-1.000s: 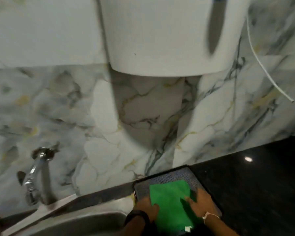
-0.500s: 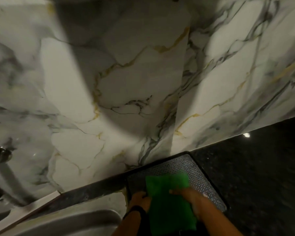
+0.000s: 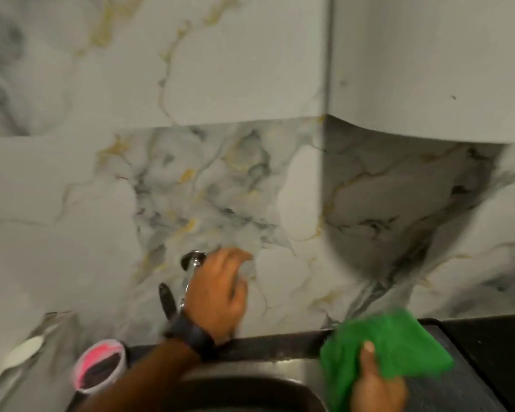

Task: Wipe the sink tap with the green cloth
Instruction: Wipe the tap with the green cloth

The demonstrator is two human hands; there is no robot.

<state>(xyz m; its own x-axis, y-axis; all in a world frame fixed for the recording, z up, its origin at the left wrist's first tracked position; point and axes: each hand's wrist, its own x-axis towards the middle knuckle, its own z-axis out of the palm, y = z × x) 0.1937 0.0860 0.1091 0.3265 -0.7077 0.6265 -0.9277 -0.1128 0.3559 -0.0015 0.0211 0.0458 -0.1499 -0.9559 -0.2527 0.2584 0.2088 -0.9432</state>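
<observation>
The chrome sink tap (image 3: 193, 259) juts from the marble wall above the sink, and its dark handle (image 3: 167, 298) points down to the left. My left hand (image 3: 217, 289), with a dark watch on the wrist, lies over the tap's right side and hides most of it. Motion blur hides whether its fingers grip the tap. The green cloth (image 3: 399, 343) hangs crumpled at the lower right, over the sink's right edge. My right hand (image 3: 375, 385) holds the cloth from below, thumb on top. The cloth is well apart from the tap.
A steel sink basin (image 3: 250, 382) lies along the bottom edge. A small round tub (image 3: 100, 365) with pink and dark contents stands left of it. A dark mat (image 3: 464, 385) on the black counter (image 3: 506, 343) is at the right. A white cabinet (image 3: 428, 69) hangs overhead.
The view has swung left toward the tap. My right hand lifted the green cloth off the dark mat. My left hand left the cloth and reached up onto the tap.
</observation>
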